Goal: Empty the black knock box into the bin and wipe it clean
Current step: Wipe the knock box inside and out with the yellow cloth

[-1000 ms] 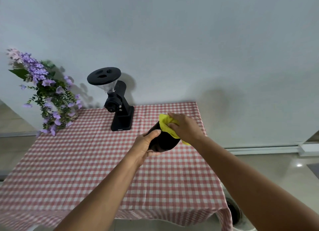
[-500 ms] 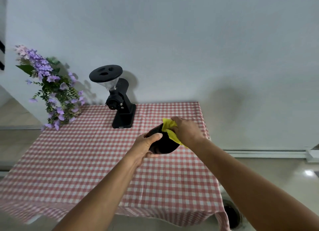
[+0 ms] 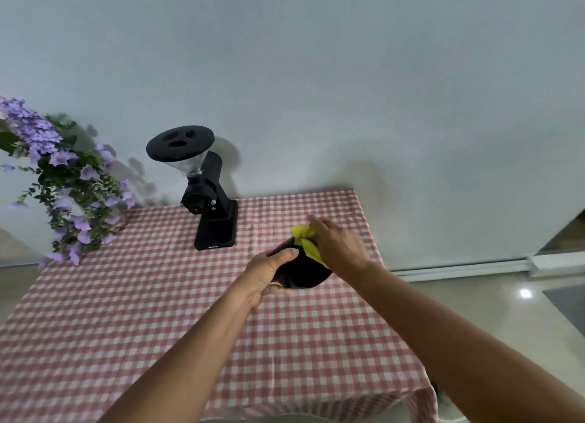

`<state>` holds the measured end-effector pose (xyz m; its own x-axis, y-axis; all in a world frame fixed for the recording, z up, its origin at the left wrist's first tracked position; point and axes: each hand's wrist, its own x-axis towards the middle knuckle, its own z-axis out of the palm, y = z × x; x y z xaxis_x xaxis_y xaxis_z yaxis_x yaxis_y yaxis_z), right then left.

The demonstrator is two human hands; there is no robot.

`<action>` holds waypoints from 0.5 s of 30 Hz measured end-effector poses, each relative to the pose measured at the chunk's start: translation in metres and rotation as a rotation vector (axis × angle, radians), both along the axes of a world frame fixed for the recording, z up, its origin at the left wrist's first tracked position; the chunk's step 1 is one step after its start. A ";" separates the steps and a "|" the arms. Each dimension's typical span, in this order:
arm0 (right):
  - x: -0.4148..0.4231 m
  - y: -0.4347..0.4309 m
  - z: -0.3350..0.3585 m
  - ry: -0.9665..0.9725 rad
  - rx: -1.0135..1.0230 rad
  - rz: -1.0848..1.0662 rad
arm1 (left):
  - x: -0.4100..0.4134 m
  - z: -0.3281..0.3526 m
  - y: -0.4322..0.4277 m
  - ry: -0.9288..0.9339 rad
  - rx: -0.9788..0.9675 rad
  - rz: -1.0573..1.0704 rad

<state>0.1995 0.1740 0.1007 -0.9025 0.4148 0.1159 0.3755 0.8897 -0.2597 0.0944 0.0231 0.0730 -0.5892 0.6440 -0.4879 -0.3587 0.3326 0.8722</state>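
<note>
The black knock box (image 3: 302, 272) is held tilted above the right part of the checked table, its opening turned away from me. My left hand (image 3: 267, 272) grips its left side and underside. My right hand (image 3: 337, 248) presses a yellow cloth (image 3: 307, 240) against the box's upper right rim, fingers stretched over the cloth. The inside of the box is hidden. Only a dark sliver of the bin (image 3: 434, 388) shows on the floor past the table's right front corner, behind my right forearm.
A red-and-white checked tablecloth (image 3: 142, 312) covers the table. A black coffee grinder (image 3: 205, 188) stands at the back centre against the white wall. Purple flowers (image 3: 63, 182) hang over the back left corner. Tiled floor (image 3: 493, 308) lies to the right.
The box has sunk a little lower toward the table. My right hand with the cloth has shifted over the rim, its fingers now stretched out further. The view has swung slightly.
</note>
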 end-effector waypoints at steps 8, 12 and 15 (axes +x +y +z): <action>-0.027 -0.036 -0.004 0.062 -0.048 -0.230 | -0.063 0.012 -0.028 0.002 0.022 -0.157; -0.038 -0.063 -0.009 0.142 -0.363 -0.531 | -0.071 0.002 -0.041 -0.070 0.066 -0.124; -0.043 -0.077 -0.008 0.333 -0.657 -0.669 | -0.067 -0.005 -0.049 -0.187 0.142 -0.095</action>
